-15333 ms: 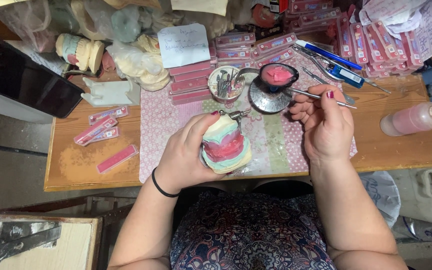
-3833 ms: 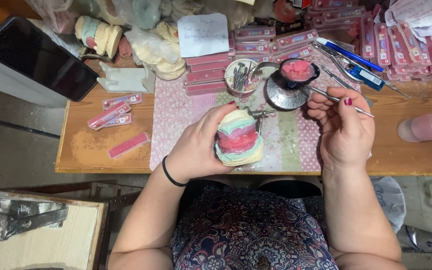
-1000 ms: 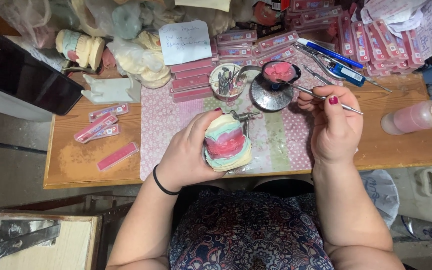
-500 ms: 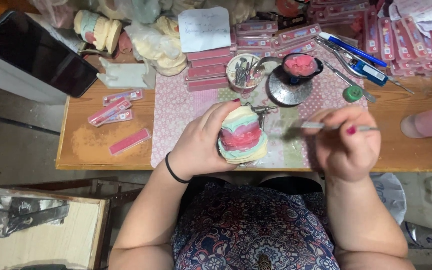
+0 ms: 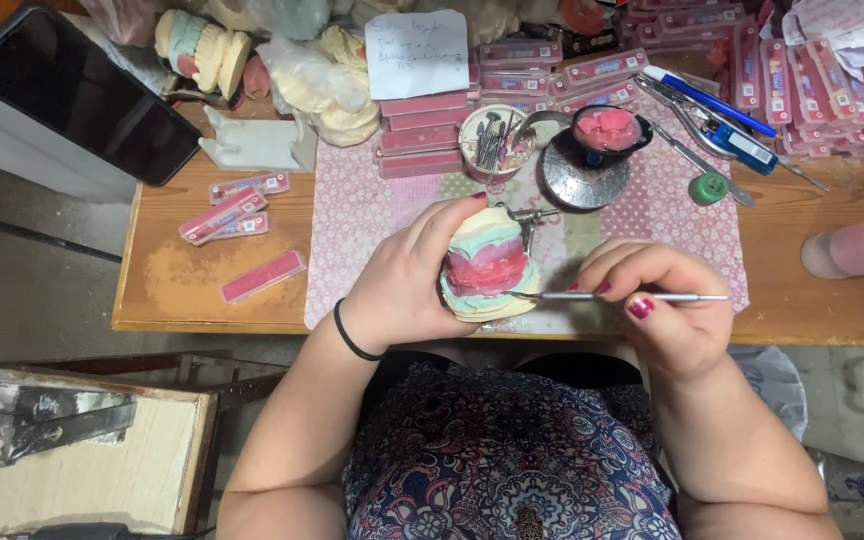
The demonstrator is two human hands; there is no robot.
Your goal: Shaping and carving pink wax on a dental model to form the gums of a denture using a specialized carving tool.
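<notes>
1. Head view, the hands: the left hand grips a layered dental model of cream, pink and pale green, its fingers clamped round the left side and top. The model is held above the near edge of the tabletop, over the patterned mat.

2. Head view, the change: the right hand has come down from beside the metal bowl of pink wax, where it was a second ago, and now sits low and near the model. Its fingers are pinched shut on a thin metal instrument that lies nearly level, its tip touching the lower pink band of the model.

3. Head view, what that means: judging from the contact, the work has passed from picking up wax to applying or carving it at the gum line.

4. Head view, surroundings: a cup of small tools stands just left of the wax bowl. Pink flat boxes are stacked behind the mat, and a dark tablet lies at far left.
</notes>
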